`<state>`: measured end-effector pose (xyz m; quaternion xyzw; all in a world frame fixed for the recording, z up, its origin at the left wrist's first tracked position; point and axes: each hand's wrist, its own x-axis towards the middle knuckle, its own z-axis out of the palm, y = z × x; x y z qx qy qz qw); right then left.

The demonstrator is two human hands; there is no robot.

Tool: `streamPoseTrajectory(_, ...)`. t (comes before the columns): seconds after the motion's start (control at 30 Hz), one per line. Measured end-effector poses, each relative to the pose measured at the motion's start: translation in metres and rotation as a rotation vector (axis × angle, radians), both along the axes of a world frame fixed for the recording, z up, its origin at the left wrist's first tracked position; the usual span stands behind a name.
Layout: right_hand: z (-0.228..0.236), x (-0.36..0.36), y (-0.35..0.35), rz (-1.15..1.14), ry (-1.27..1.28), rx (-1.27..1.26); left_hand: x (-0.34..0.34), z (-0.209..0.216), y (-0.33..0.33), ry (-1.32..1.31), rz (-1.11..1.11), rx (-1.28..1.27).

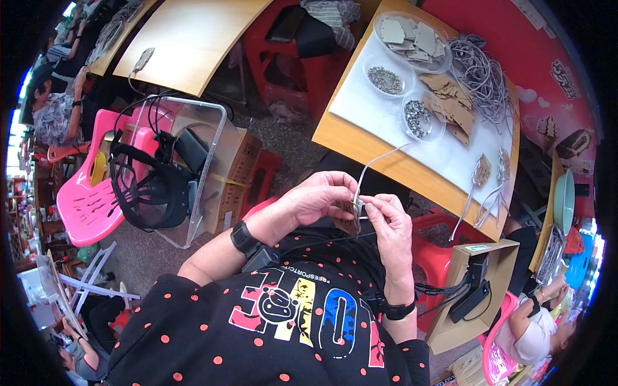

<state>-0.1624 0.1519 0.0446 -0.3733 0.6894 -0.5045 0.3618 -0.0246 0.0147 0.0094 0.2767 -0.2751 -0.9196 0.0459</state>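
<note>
In front of my chest, my left hand (322, 195) is closed on a small brown flat piece (348, 225), perhaps cardboard or wood. A pale grey cord (377, 156) rises from between my fingers and its free end curves toward the table. Close beside it, my right hand (391, 222) pinches the cord near the piece, thumb against fingertips. The fingers partly hide where cord and piece meet. On the table's near right lie similar brown pieces (481, 171) with cords attached.
On the table (351, 112) stand a tub of pale flat pieces (412, 40), two bowls of small metal parts (385, 80), stacked brown sheets (450, 103) and a grey cord bundle (479, 71). A clear bin (187, 241) with a headset is at left; an open cardboard box (460, 331) at right.
</note>
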Motion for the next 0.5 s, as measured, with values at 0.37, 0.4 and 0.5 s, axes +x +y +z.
streamPoseTrajectory(0.37, 0.012, 0.005, -0.005, -0.053, -0.129, 0.079, -0.002, 0.004, 0.000, 0.017, -0.032, 0.042)
streamPoseTrajectory(0.4, 0.012, 0.005, -0.006, -0.042, -0.110, 0.093, -0.001, 0.003, -0.001, 0.016, -0.030, 0.043)
streamPoseTrajectory(0.5, -0.003, -0.003, -0.002, 0.000, -0.165, 0.045, -0.002, 0.005, -0.002, 0.043, -0.050, 0.091)
